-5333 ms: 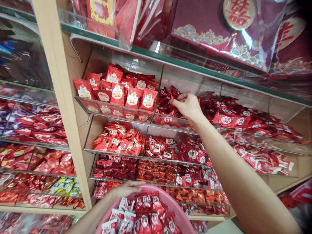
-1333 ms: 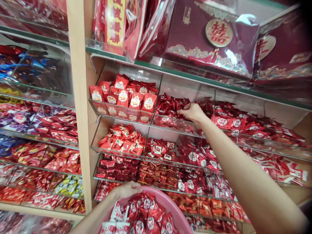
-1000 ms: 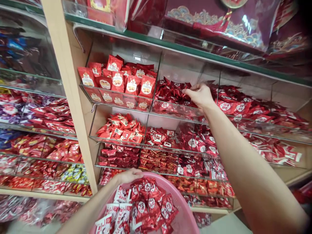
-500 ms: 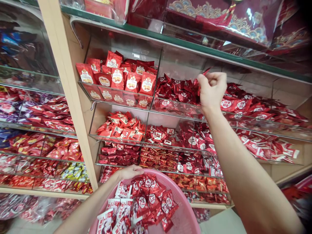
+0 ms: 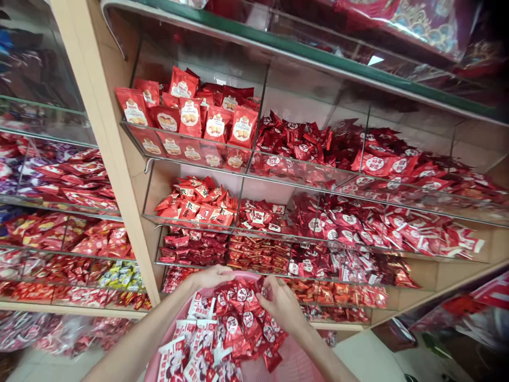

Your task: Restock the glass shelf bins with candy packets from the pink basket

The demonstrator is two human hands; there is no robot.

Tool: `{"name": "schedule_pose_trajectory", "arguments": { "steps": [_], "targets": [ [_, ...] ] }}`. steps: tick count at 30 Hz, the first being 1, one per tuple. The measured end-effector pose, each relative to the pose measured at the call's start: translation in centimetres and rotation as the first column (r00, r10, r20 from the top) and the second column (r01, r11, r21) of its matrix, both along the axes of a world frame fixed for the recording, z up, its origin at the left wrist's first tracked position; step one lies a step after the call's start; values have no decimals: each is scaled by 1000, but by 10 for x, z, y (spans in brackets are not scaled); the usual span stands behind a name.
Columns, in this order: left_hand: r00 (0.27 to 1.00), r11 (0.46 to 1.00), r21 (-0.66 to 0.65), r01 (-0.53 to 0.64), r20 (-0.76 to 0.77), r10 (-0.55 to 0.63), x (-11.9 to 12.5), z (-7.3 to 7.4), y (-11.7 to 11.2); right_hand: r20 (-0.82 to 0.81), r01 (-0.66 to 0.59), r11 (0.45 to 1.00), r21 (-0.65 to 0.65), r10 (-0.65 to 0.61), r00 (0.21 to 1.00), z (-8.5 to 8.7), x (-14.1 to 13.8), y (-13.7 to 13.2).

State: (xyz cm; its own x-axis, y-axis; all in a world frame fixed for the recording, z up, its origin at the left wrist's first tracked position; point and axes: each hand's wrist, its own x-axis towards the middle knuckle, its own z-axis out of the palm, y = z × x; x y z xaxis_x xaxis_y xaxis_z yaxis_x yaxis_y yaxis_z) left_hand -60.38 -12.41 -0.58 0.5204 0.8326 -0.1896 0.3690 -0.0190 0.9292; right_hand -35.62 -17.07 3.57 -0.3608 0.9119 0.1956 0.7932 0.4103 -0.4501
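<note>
A pink plastic basket point(image 5: 296, 366) sits low in front of me, heaped with red and white snack packets point(image 5: 233, 331). My left hand point(image 5: 210, 277) grips the basket's far rim. My right hand point(image 5: 280, 302) is down in the basket, fingers curled on the red packets at the top of the heap. Above, a clear shelf bin holds dark red candy packets point(image 5: 296, 140).
Clear tiered bins full of red packets fill the wooden shelving point(image 5: 119, 175). Biscuit packets point(image 5: 191, 114) stand in the top left bin. More bins of red and purple sweets point(image 5: 63, 178) are at left. A green-edged glass shelf point(image 5: 318, 53) runs overhead.
My right hand has come down from the top bin of dark red candy into the basket. The view has tilted lower. The left hand still holds the rim.
</note>
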Motion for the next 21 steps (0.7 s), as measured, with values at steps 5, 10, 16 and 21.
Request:
{"name": "schedule_pose_trajectory", "arguments": {
  "steps": [5,10,16,21],
  "targets": [
    [1000,1000,2,12,-15,-12,0,-2,2,260,23,997,71,-41,965,-8,1,-4],
    [1000,1000,15,11,12,-12,0,-2,3,409,20,998,55,-41,912,-6,-7,-7],
    [1000,999,32,17,25,-18,1,0,3,398,-8,1000,9,4,918,-6,-6,-9],
    [1000,1000,11,-3,11,3,2,3,0,341,50,999,10,-50,939,-3,-4,-11]
  ]
}}
